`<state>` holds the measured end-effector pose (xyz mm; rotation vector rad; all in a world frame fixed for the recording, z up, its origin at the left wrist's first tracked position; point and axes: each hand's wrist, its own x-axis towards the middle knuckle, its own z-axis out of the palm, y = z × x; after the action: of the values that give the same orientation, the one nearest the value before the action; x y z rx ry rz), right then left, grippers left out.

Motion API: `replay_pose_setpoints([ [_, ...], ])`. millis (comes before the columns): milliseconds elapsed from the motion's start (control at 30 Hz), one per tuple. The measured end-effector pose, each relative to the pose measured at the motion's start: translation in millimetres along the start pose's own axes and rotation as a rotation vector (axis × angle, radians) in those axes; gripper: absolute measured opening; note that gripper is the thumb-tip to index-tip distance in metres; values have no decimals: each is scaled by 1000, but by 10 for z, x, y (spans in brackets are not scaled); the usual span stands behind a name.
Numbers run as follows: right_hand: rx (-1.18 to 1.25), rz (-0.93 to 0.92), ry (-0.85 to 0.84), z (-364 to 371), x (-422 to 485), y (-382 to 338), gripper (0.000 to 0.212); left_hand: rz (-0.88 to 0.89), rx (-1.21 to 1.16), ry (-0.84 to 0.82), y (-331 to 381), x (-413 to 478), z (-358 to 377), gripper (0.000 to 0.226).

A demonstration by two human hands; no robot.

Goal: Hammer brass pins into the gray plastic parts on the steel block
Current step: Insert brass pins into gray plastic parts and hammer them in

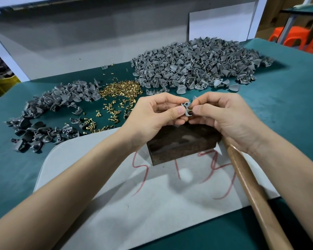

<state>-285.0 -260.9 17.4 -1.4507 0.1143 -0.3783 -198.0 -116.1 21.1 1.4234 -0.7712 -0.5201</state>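
Observation:
My left hand (157, 114) pinches a small gray plastic part (186, 107) between thumb and fingers, just above the dark steel block (181, 143). My right hand (222, 120) pinches a brass pin (190, 110) against the part's right side. The hammer's wooden handle (251, 193) lies under my right wrist and runs toward the lower right; its head is hidden behind my right hand.
A heap of loose brass pins (121, 89) lies on the green table cover (287, 105). A pile of gray parts (49, 114) sits at left, a larger pile (197, 65) at the back right. The block stands on a gray board (152, 204) with red scrawl.

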Motion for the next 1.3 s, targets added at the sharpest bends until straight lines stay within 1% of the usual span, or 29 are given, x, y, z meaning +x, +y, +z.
replay_pose_setpoints([
  [67,21,0,13,12,2,-16,25,2,-2,3,0,1,-7,15],
  [133,-79,-37,94,4,6,-39,27,0,-9,12,-3,8,-10,17],
  [200,-326,-101,265,-82,29,-56,27,-12,-17,25,-8,11,-10,19],
  [267,-607,-110,428,-229,67,-63,23,-20,7,32,-5,9,-7,18],
  [300,-760,-68,462,-302,82,-61,17,-17,39,31,0,5,-5,17],
  [333,-902,12,459,-355,91,-49,13,-8,80,27,6,0,-1,17],
  [400,-1133,231,357,-388,93,9,28,13,174,26,18,-18,10,18],
  [433,-1212,310,311,-372,89,48,34,20,226,29,21,-30,19,20],
  [467,-1265,339,303,-345,91,79,34,25,284,38,18,-42,33,21],
  [567,-1294,349,367,-308,107,124,35,51,464,99,7,-70,62,18],
  [667,-1319,369,366,-292,97,105,38,66,656,165,-21,-71,82,9],
  [767,-1243,414,337,-314,69,-2,35,47,673,192,-52,-87,106,14],
  [833,-1148,436,303,-348,51,-77,25,64,681,209,-80,-110,115,17],
  [867,-1081,437,287,-347,25,-113,21,71,695,214,-92,-121,113,17],
  [933,-824,374,275,-322,-48,-182,14,83,755,228,-112,-128,110,20],
  [1000,-500,259,285,-269,-108,-309,24,95,808,236,-123,-111,115,21],
  [1033,-413,197,274,-221,-140,-399,28,99,818,235,-123,-97,121,22],
  [1067,-404,152,254,-163,-168,-481,27,100,821,232,-124,-86,128,22],
  [1100,-455,116,238,-91,-192,-539,24,99,820,230,-130,-80,128,20],
  [1167,-671,64,230,56,-231,-581,17,99,826,240,-151,-71,119,15],
  [1233,-849,35,227,166,-286,-542,23,101,842,248,-183,-73,106,14],
  [1300,-917,9,244,223,-342,-517,31,116,857,247,-205,-72,109,17],
])
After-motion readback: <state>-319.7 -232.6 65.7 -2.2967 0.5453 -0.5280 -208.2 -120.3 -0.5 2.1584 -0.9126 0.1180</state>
